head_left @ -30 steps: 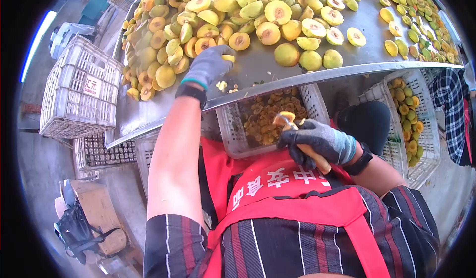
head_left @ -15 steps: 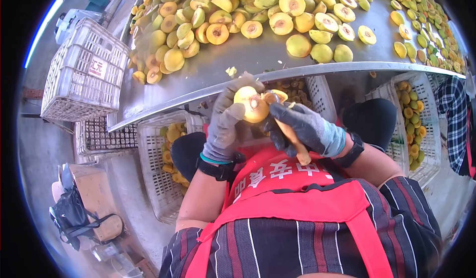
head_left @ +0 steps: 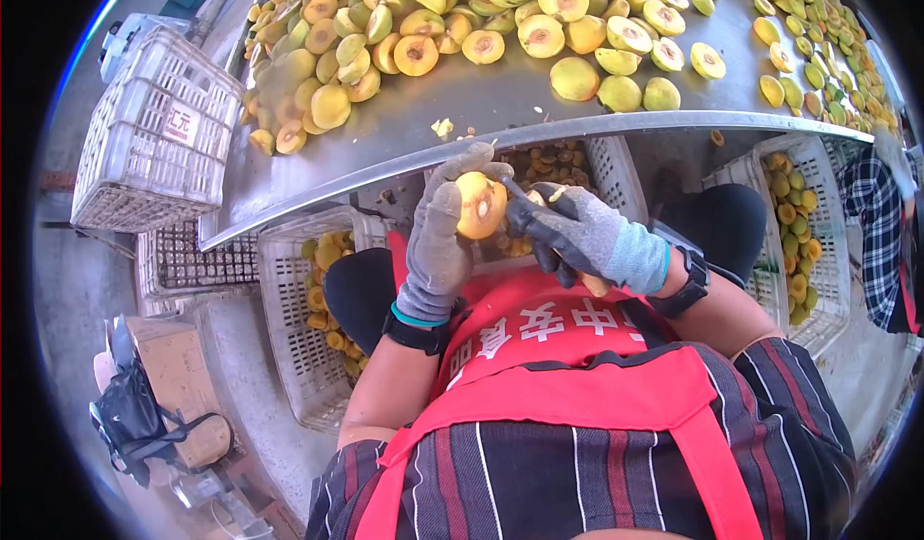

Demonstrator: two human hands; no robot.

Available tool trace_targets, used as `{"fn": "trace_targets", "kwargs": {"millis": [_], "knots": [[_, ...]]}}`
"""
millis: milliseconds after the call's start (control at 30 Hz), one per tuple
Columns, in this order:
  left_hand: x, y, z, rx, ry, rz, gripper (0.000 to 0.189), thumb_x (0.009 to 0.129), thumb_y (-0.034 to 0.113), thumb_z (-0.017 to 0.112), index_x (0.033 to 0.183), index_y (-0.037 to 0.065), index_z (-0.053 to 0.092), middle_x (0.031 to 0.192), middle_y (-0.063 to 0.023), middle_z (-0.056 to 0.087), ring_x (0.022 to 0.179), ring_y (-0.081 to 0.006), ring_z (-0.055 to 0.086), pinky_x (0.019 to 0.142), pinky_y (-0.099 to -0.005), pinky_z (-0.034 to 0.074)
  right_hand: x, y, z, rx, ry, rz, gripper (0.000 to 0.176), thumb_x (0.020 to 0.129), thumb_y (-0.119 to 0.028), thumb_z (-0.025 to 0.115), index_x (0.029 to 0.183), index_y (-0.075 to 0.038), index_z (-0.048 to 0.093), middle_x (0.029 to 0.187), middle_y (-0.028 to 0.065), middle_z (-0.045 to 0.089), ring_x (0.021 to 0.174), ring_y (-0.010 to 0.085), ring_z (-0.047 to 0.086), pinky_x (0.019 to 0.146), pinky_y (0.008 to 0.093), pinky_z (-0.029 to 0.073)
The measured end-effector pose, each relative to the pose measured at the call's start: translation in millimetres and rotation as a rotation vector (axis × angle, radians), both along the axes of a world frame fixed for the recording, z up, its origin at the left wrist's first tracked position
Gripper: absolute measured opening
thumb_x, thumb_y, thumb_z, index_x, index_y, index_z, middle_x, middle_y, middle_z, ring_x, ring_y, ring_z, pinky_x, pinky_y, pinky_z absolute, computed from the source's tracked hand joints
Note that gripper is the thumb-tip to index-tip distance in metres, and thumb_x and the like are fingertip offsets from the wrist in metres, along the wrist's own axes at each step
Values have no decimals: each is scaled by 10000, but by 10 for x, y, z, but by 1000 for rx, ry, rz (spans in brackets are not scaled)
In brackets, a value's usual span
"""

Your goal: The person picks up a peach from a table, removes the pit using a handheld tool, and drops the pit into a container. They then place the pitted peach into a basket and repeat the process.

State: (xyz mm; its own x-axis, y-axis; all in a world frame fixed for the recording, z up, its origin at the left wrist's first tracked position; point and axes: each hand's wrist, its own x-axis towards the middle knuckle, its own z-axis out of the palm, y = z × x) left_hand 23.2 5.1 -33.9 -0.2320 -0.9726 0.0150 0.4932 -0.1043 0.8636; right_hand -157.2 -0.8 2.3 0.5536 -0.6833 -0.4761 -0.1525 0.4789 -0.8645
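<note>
Above my lap, my left hand (head_left: 440,237), in a grey glove, holds a halved yellow fruit (head_left: 479,205) with its cut face turned toward my right hand. My gloved right hand (head_left: 582,237) is wrapped round a tool with a wooden handle (head_left: 595,285); the tool's thin metal end (head_left: 512,188) is beside the fruit, and whether they touch is unclear. Beyond both hands, many halved yellow-green fruits (head_left: 484,46) lie piled on the metal table (head_left: 385,160).
White crates of fruit stand under the table at the left (head_left: 286,333) and right (head_left: 830,251). A stacked white crate (head_left: 159,136) is at the far left, near a cardboard box (head_left: 173,372) and black bag (head_left: 130,415). At the right edge shows a person's checked sleeve (head_left: 871,213).
The fruit in my left hand has turned so its cut face points more sideways. My right hand has drawn slightly right and down, and the tool's handle is now mostly covered by it.
</note>
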Motion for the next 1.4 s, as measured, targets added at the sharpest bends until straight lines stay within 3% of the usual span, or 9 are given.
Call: {"fn": "trace_targets", "kwargs": {"millis": [500,567,700,767,833,900,1100,1300,1400], "knots": [[-183,28,-18,-97,-115,234,367,918,279,436,1093,-22,553,1005,-129,600,926,-207,582,828,-316,468,164,70,32,-765,223,91,260,905,-269,490,967,-27,561,790,207,597,761,358,596,675,407,470],[-196,27,5,-106,-134,255,340,915,253,430,1063,-21,568,960,-124,612,917,-207,584,828,-318,467,181,35,222,46,188,104,232,874,-235,512,973,-32,563,845,213,599,796,370,594,697,424,470],[-173,-26,99,-259,-253,245,305,899,219,462,1030,-28,584,946,-125,617,888,-199,593,804,-316,478,170,32,19,120,125,165,259,867,-265,529,957,-24,560,760,192,602,682,320,612,611,395,488],[-184,-23,172,-81,-208,156,282,880,193,502,1010,-39,596,941,-133,617,856,-192,600,771,-307,490,252,95,-236,-922,9,-19,309,874,-338,543,932,-35,560,615,143,568,506,233,582,473,336,468],[-127,-59,202,-72,-179,135,280,865,175,530,1018,-48,599,948,-138,620,830,-189,606,734,-299,502,247,63,-290,-1082,-6,-121,323,887,-366,525,894,-46,567,526,88,524,402,169,527,391,292,426],[-24,-120,230,-8,-146,-138,275,866,168,525,1025,-44,601,957,-129,625,823,-185,609,726,-296,508,91,-39,333,92,161,301,314,882,-353,530,870,-43,577,541,83,545,422,181,550,408,304,444],[-10,-219,130,-22,-235,-192,280,855,169,548,1019,-50,608,915,-126,631,794,-180,610,714,-297,512,119,14,156,-43,165,293,381,872,-431,509,828,-60,585,523,58,525,414,140,531,389,266,417],[-95,-185,94,-146,-247,-94,403,858,320,528,1023,-39,606,861,-138,636,798,-209,621,720,-308,504,4,-18,99,520,-293,142,388,911,-416,480,771,-57,532,499,3,440,338,94,400,324,245,340],[-171,-174,74,-52,-209,31,393,859,304,522,1026,-42,603,867,-143,635,811,-211,615,733,-308,497,28,-17,-7,385,-289,144,409,862,-450,538,831,-43,565,509,14,477,370,111,441,342,248,334]]}}
